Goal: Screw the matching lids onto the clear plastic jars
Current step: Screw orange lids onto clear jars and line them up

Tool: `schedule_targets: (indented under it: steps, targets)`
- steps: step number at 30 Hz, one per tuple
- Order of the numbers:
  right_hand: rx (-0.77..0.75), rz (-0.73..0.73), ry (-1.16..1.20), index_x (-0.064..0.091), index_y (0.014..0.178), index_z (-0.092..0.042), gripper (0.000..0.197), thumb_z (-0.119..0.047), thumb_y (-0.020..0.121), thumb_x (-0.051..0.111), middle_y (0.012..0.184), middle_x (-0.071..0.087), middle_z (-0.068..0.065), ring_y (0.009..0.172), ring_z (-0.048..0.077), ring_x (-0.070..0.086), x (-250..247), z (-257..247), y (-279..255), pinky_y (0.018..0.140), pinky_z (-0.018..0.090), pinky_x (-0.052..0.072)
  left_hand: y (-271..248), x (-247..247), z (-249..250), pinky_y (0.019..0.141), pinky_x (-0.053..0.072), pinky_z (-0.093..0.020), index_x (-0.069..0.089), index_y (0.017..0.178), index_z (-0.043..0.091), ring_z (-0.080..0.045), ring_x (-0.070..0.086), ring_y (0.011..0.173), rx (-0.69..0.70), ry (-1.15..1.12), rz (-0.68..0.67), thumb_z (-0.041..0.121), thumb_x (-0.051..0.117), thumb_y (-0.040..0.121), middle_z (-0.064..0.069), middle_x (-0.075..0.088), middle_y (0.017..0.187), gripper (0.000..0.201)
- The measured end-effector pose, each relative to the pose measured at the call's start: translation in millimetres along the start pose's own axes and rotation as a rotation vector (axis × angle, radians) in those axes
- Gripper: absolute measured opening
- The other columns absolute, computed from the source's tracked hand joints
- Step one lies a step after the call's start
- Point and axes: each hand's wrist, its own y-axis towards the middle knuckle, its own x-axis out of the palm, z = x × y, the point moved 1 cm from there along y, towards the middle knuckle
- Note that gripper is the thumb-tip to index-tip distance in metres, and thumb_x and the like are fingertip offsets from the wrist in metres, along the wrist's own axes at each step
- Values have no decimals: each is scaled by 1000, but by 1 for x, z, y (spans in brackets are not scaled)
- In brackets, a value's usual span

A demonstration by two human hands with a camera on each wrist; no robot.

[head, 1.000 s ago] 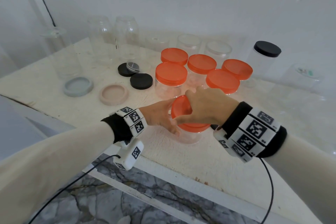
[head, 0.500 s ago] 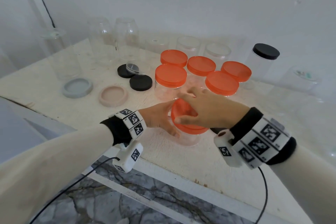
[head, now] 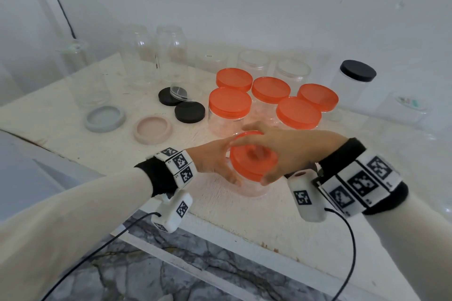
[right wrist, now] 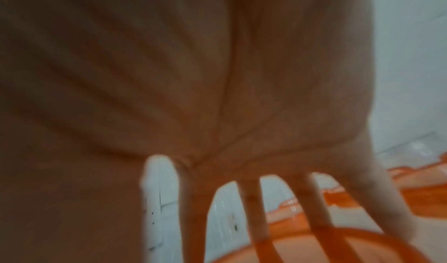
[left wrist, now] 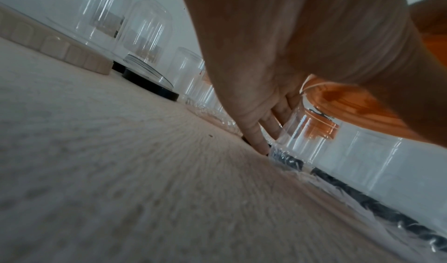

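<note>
A clear plastic jar [head: 252, 189] stands near the table's front edge with an orange lid [head: 252, 161] on its mouth. My left hand [head: 217, 166] grips the jar's left side; in the left wrist view its fingers [left wrist: 256, 133] run down the jar wall [left wrist: 314, 143] to the table. My right hand [head: 274, 151] lies over the lid from above, fingers spread round its rim and thumb at the near edge. The right wrist view is blurred, with the right hand [right wrist: 193, 95] spread over the orange lid [right wrist: 314, 248]. The hand hides the lid's right part.
Several jars with orange lids [head: 269, 95] stand just behind. Left of them lie two black lids [head: 189, 111], a pink lid [head: 152, 129] and a grey lid [head: 105, 118]. A black-lidded jar [head: 352, 85] and open clear jars [head: 254, 61] line the back. The table edge [head: 244, 234] is close.
My right hand has twisted on the orange lid, wrist swinging right and thumb coming round to the near edge. The left hand has stayed on the jar.
</note>
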Motion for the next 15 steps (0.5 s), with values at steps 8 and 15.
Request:
schedule_targets:
  steps: [8, 15]
  targets:
    - [180, 188, -287, 14, 145, -36, 88, -77, 74, 46, 138, 32, 7, 116, 29, 42, 13, -11, 7, 83, 36, 42, 1, 0, -1, 90, 38, -10, 32, 125, 42, 13, 45, 114, -14, -27, 2, 15, 84, 58, 20, 49, 125, 89]
    - [67, 115, -186, 20, 140, -48, 80, -52, 75, 67, 137, 26, -1, 110, 24, 37, 10, -13, 6, 81, 34, 42, -1, 1, 1, 95, 42, -14, 34, 124, 41, 4, 45, 117, -9, -10, 9, 25, 87, 52, 21, 46, 125, 90]
